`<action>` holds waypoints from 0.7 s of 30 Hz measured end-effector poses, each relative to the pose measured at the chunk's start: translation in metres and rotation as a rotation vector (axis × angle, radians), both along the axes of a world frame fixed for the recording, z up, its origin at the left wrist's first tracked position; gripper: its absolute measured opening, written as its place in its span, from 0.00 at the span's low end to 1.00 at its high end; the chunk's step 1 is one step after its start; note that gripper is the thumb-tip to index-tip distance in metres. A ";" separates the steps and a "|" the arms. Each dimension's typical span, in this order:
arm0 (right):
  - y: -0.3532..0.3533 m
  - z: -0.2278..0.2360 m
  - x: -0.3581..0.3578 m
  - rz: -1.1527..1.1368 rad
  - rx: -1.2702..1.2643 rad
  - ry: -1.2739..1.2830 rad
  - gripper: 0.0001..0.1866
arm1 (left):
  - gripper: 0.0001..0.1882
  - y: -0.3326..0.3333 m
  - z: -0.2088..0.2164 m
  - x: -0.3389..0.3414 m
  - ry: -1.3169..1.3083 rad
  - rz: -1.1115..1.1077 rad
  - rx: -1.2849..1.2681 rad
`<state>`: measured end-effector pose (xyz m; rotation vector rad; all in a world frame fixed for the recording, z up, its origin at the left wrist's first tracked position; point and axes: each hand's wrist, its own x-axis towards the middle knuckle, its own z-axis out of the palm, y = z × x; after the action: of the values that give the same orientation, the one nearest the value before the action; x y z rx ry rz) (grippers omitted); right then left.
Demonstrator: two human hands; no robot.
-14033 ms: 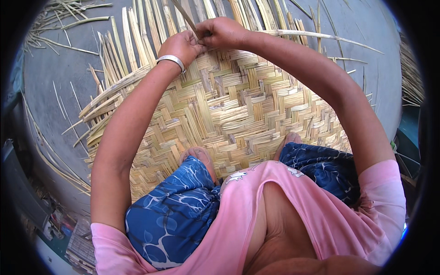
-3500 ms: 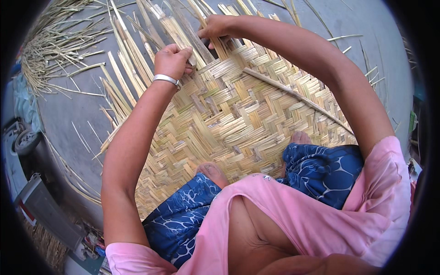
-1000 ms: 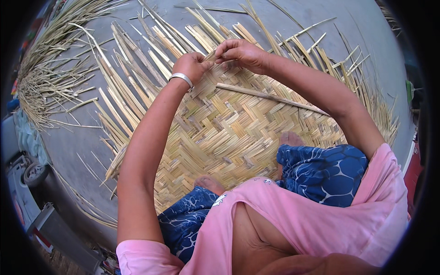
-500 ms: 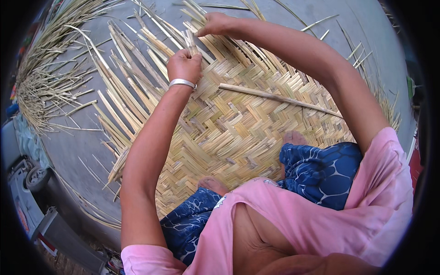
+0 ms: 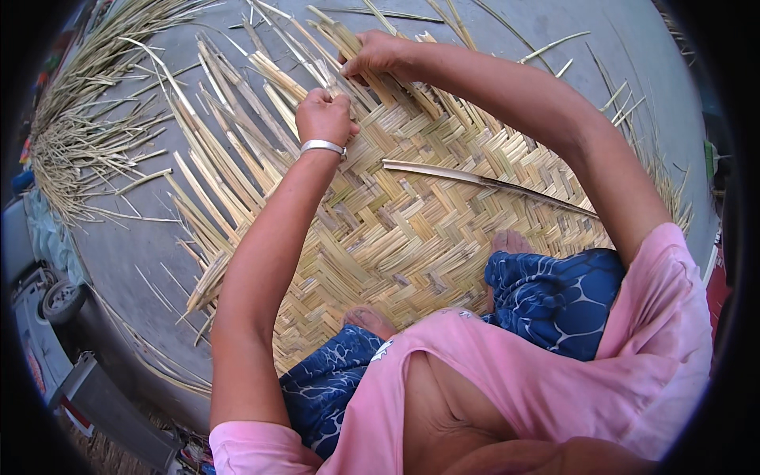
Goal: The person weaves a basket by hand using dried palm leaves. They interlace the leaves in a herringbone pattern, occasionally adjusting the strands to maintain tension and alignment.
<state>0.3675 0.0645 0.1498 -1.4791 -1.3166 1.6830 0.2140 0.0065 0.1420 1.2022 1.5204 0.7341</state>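
Note:
A mat (image 5: 396,229) of flat, straw-coloured reed strips, woven in a zigzag, spreads under my feet. At its far edge my left hand (image 5: 324,117), wearing a silver bangle, is closed over reed strips (image 5: 318,73); its fingertips are mostly hidden. Just to the right and farther out, my right hand (image 5: 374,57) has its fingers wrapped around a bunch of reed strips (image 5: 342,36), lifted from the weave. Across the woven part lies a loose split stick (image 5: 487,182), touched by neither hand.
Unwoven strip ends (image 5: 226,134) fan out from the mat's left and far sides. A heap of thin stalks (image 5: 71,150) lies at the far left on the grey floor (image 5: 134,253). A wheeled grey object (image 5: 59,317) stands at the lower left.
My left hand has moved slightly right and nearer, and the short strips standing up from it now lie lower. My right hand has closed around the bunch and tilts it back.

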 end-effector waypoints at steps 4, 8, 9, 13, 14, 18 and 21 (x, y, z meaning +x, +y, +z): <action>-0.007 0.007 -0.001 0.009 0.080 -0.022 0.12 | 0.09 0.005 -0.010 -0.001 0.041 -0.105 -0.065; -0.017 0.016 -0.003 0.045 0.165 -0.109 0.13 | 0.12 0.012 -0.030 -0.008 0.217 -0.469 0.072; -0.018 0.017 -0.003 0.063 0.182 -0.151 0.13 | 0.12 0.011 -0.032 -0.008 0.144 -0.437 0.044; -0.008 0.001 0.010 0.169 0.215 -0.411 0.17 | 0.14 -0.007 -0.036 -0.010 -0.090 -0.213 0.044; -0.009 0.002 0.011 0.213 0.229 -0.510 0.18 | 0.14 -0.013 -0.038 -0.012 -0.130 -0.126 0.071; -0.010 0.000 0.007 0.280 0.284 -0.730 0.23 | 0.16 -0.035 -0.028 -0.020 0.588 -0.468 0.617; -0.017 0.007 0.002 0.282 0.286 -0.767 0.21 | 0.17 -0.043 -0.022 -0.014 0.838 -0.629 0.597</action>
<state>0.3691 0.0477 0.1572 -1.9026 -2.1412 1.0083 0.1998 -0.0362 0.1199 2.5150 1.4233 0.2363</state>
